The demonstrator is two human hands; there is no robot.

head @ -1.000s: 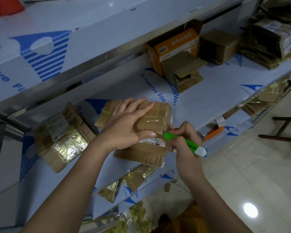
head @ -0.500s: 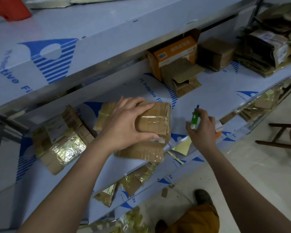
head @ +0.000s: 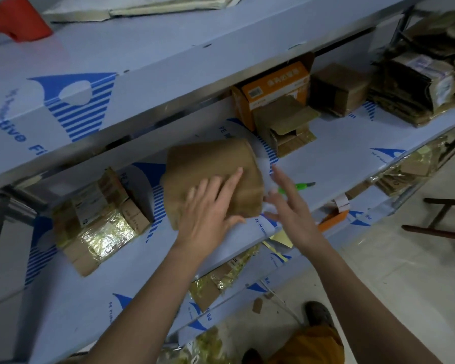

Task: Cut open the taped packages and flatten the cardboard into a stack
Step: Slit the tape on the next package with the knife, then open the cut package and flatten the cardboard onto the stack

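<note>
Two hands work at the brown cardboard package (head: 213, 174) I see on the blue-filmed metal shelf (head: 339, 158): left hand (head: 208, 211) lies flat on it, fingers straight; right hand (head: 289, 206), spread and holding nothing, touches its right edge. Right of the package lies the green utility knife (head: 298, 185).

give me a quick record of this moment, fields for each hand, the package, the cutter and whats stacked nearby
left hand: rests flat on top of the package, fingers straight
right hand: open, at the package's right edge, holds nothing
package: brown cardboard, on the middle shelf
cutter: green, lying on the shelf right of the package, in no hand
flattened stack: cardboard and gold foil pieces, left of the package
other boxes: orange box and open brown boxes further back on the shelf
</note>
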